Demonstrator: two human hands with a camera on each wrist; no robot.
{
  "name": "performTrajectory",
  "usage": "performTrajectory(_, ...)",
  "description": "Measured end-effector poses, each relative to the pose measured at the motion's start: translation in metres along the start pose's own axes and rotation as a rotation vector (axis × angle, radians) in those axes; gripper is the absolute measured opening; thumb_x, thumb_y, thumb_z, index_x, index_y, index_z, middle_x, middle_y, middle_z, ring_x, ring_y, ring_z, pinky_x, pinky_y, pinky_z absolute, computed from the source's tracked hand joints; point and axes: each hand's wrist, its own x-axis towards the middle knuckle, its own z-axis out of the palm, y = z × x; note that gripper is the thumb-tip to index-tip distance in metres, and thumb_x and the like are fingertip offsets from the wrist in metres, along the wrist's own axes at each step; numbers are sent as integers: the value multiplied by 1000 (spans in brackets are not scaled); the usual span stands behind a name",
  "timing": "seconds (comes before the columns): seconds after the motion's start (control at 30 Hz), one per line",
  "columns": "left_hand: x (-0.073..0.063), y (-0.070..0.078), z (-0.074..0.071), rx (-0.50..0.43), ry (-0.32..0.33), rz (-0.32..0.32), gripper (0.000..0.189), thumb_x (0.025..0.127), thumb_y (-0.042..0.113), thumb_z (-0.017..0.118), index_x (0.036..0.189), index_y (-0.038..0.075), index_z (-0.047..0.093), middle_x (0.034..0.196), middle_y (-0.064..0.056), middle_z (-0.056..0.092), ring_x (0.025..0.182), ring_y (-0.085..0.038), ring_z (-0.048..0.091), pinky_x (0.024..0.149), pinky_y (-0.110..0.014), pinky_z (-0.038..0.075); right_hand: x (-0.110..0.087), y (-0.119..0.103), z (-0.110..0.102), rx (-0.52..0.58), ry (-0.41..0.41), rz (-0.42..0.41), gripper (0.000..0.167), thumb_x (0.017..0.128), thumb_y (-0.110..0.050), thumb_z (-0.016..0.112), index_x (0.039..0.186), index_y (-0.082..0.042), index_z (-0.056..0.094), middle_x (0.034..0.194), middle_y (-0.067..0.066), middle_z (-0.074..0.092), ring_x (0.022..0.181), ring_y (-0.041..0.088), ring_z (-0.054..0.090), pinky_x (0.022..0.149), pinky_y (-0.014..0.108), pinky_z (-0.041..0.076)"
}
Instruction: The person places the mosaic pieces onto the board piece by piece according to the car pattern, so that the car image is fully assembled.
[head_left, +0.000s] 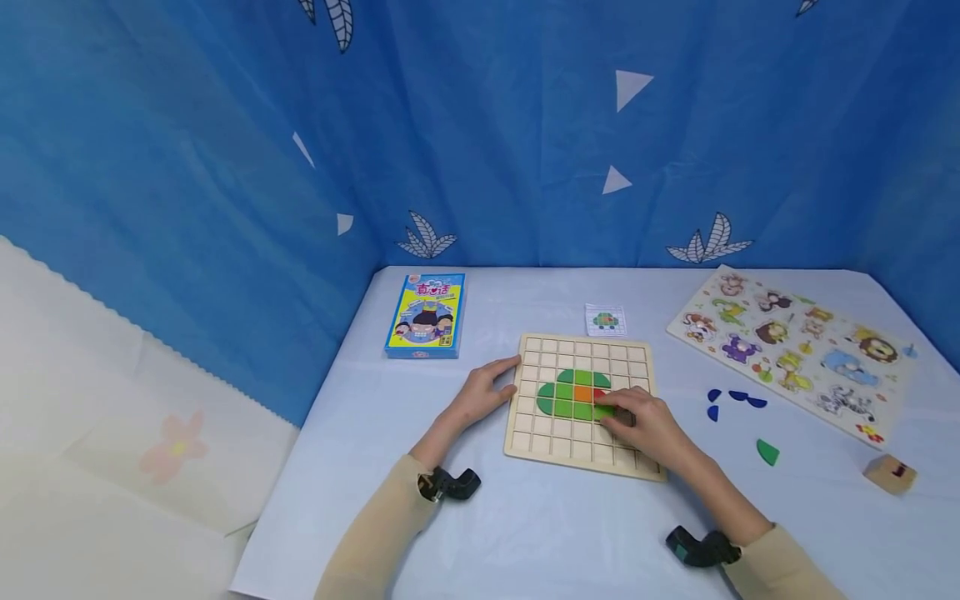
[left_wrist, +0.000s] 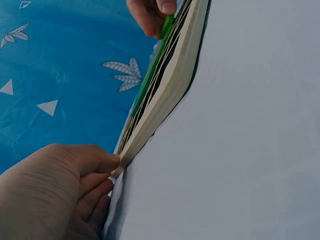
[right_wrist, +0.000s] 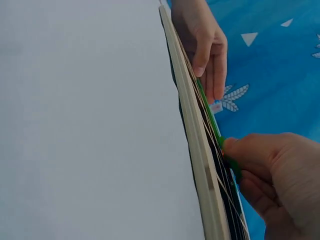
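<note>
A square wooden grid board (head_left: 547,446) lies on the table with a pattern of green pieces (head_left: 564,408), an orange square (head_left: 583,393) and a red piece (head_left: 599,394) in its cells. My left hand (head_left: 480,396) touches the board's left edge, fingers fairly straight and thumb against the rim. Over the pattern's right end, my right hand (head_left: 645,425) pinches a small green piece (right_wrist: 233,165) between thumb and fingers, close over the board. Those fingers partly cover the piece, so its full shape is hidden.
Behind the board lies a small pattern card (head_left: 605,320), with a boxed card game (head_left: 426,317) to its left. At the right are several blue pieces (head_left: 738,396), a loose green quarter-round piece (head_left: 767,452), an animal puzzle board (head_left: 795,350) and a wooden block (head_left: 891,474).
</note>
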Motion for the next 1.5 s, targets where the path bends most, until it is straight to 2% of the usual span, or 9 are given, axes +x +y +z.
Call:
performTrajectory(0.3, 1, 0, 0, 14, 5, -1, 53, 91, 12, 61, 141, 9, 44, 142, -6, 44, 132, -19, 37, 109, -32, 31, -1, 0, 4, -23, 19, -76, 34, 73, -2, 79, 105, -8, 71, 101, 3, 68, 91, 19, 59, 71, 37, 55)
performTrajectory(0.57, 0, 1, 1, 6, 5, -12, 53, 91, 12, 62, 141, 9, 44, 143, -6, 44, 133, -19, 37, 109, -32, 30, -2, -2, 2, -22, -2, -30, 33, 73, -7, 80, 105, -9, 72, 101, 4, 68, 94, 20, 60, 75, 38, 55)
performTrajectory(0.77, -1, 1, 1, -7, 8, 3, 53, 91, 11, 62, 141, 9, 45, 142, -6, 45, 132, -20, 37, 109, -32, 30, -6, -5, -15, 0, 49, -29, 30, 72, -4, 80, 101, -7, 72, 97, 2, 69, 91, 21, 63, 72, 40, 55)
performTrajectory(0.9, 0, 0, 0, 4, 6, 12, 53, 91, 11, 62, 141, 9, 45, 142, -7, 45, 132, -21, 38, 109, -33, 31, -24, 5, -40, -48, 92, 44, 28, 72, -1, 79, 99, -6, 72, 94, 2, 69, 84, 19, 63, 66, 32, 54)
performTrajectory(1.07, 0, 0, -1, 5, 1, 9, 53, 91, 12, 62, 141, 9, 44, 142, -7, 45, 132, -21, 37, 109, -33, 31, -58, 24, -80, -155, 170, 205, 29, 72, -1, 79, 99, -4, 72, 91, 9, 69, 79, 23, 63, 66, 13, 49)
performTrajectory(1.17, 0, 0, -1, -3, 0, 9, 53, 91, 12, 62, 141, 9, 44, 142, -7, 44, 133, -21, 37, 109, -33, 30, -78, 34, -105, -221, 151, 358, 30, 74, -4, 79, 102, 1, 69, 94, 19, 67, 83, 35, 63, 66, 26, 54)
performTrajectory(1.3, 0, 1, 0, -7, 4, 12, 53, 91, 12, 62, 141, 8, 44, 142, -7, 44, 132, -21, 37, 109, -34, 31, -100, 44, -128, -282, 45, 555, 42, 78, -16, 77, 110, 7, 62, 103, 30, 61, 90, 49, 57, 65, 53, 51)
performTrajectory(1.4, -1, 2, 0, -3, 4, 7, 53, 91, 11, 62, 141, 8, 45, 142, -7, 45, 132, -21, 37, 109, -34, 31, -111, 49, -132, -267, -19, 607, 49, 79, -21, 77, 112, 10, 59, 106, 32, 59, 93, 51, 56, 68, 55, 51)
performTrajectory(1.5, -1, 3, -1, -1, 0, 5, 53, 91, 11, 62, 141, 8, 44, 142, -7, 45, 132, -21, 37, 109, -33, 31, -118, 53, -129, -264, -29, 586, 48, 77, -18, 78, 112, 10, 59, 105, 31, 60, 91, 48, 58, 70, 53, 52)
